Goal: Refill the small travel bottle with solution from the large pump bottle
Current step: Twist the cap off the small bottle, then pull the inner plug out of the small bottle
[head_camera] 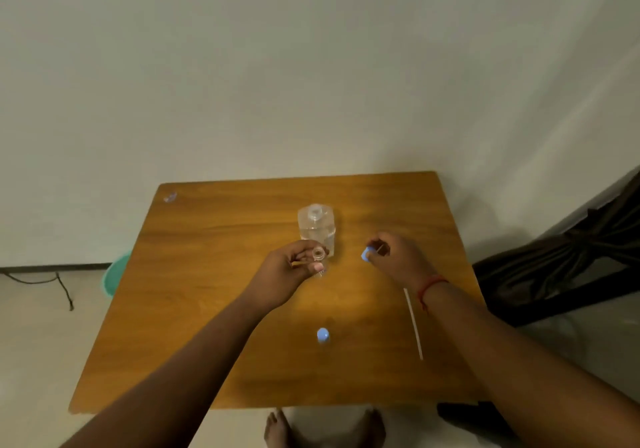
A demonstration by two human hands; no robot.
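Wood table point(207, 309) vs plain wall point(277, 66), dark chair point(571, 267) at right.

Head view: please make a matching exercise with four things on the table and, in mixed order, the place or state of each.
Things:
1. small bottle
2. large bottle
3. blue cap
4. white tube

Places or states:
A. lies near the right forearm
B. stands open at the middle of the table
C. held in the left hand
D. stands alone at the near side

Pairs: 1-C, 2-B, 3-D, 4-A
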